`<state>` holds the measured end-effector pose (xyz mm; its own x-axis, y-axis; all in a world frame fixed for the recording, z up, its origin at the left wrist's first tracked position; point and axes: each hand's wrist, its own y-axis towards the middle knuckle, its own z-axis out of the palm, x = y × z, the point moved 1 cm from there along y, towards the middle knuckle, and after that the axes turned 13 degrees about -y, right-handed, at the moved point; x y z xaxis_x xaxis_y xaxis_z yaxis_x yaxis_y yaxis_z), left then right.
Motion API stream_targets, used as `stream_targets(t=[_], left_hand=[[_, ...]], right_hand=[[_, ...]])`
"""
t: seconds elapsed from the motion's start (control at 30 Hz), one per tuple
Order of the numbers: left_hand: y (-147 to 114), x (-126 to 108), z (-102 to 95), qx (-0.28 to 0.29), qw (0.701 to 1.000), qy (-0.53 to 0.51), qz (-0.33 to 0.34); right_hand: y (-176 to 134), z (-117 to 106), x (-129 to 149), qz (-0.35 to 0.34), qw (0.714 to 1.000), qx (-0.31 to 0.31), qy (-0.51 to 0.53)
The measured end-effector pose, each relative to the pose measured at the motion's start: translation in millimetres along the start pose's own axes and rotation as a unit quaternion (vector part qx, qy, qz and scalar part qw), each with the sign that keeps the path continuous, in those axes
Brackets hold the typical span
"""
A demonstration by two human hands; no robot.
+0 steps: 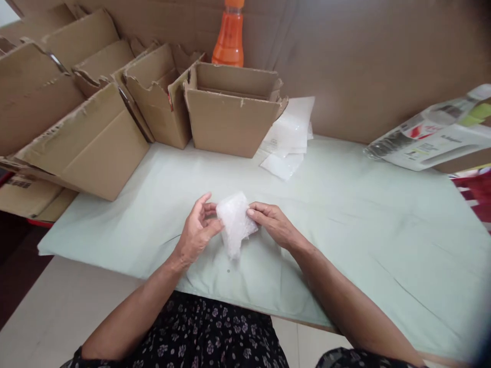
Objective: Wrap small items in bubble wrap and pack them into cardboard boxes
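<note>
Between my two hands, above the near part of the table, is a piece of white bubble wrap, folded and hanging down at a lower corner. My left hand holds its left side, with the thumb in front and the fingers curled behind. At the right edge, my right hand pinches the wrap between thumb and fingers. Whether anything lies inside the wrap, I cannot tell.
Cut-open cardboard boxes line the back and left of the cloth-covered table. White plastic sleeves lie beside them. An orange bottle stands behind. At the right are a clear bottle and a white jug.
</note>
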<state>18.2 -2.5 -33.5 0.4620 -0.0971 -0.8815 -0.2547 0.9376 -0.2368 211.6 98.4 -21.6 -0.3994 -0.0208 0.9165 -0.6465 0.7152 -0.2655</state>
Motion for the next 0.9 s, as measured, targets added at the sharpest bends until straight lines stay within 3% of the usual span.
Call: stream_targets(t=[0.1, 0.23, 0.3, 0.4, 0.47, 0.53, 0.6, 0.67, 0.8, 0.9], left_hand=[[2, -5, -2.5, 0.014, 0.998, 0.050, 0.045], [2, -11, -10.6, 0.037, 0.993, 0.044, 0.099], [1, -14, -16.8, 0.037, 0.991, 0.053, 0.116], [1, -16, -23.6, 0.037, 0.987, 0.110, 0.109], [1, -17, -24.8, 0.036, 0.982, 0.157, 0.096], [1, -15, -23.5, 0.036, 0.972, 0.205, 0.107], [2, -10, -20.3, 0.045, 0.950, 0.269, 0.152], [3, -4, -16.9, 0.073, 0.912, 0.347, 0.207], [-4, 2, -16.0, 0.163, 0.814, 0.487, 0.272], [-23, -5, -22.6, 0.202, 0.776, 0.515, 0.303]], right_hand=[[8, -4, 8, -0.008, 0.998, 0.055, -0.004], [38, -12, 17, -0.043, 0.990, 0.117, -0.070], [50, -20, 18, -0.049, 0.989, 0.048, -0.134], [44, -32, 17, -0.075, 0.969, -0.118, -0.202], [23, -31, 15, -0.127, 0.956, -0.118, -0.236], [-2, -22, 14, -0.186, 0.933, -0.058, -0.302], [-19, -9, 13, -0.233, 0.892, -0.023, -0.387], [-16, 1, 14, -0.263, 0.850, -0.046, -0.454], [39, -11, 23, -0.242, 0.806, -0.206, -0.499], [76, -38, 30, -0.171, 0.787, -0.318, -0.500]])
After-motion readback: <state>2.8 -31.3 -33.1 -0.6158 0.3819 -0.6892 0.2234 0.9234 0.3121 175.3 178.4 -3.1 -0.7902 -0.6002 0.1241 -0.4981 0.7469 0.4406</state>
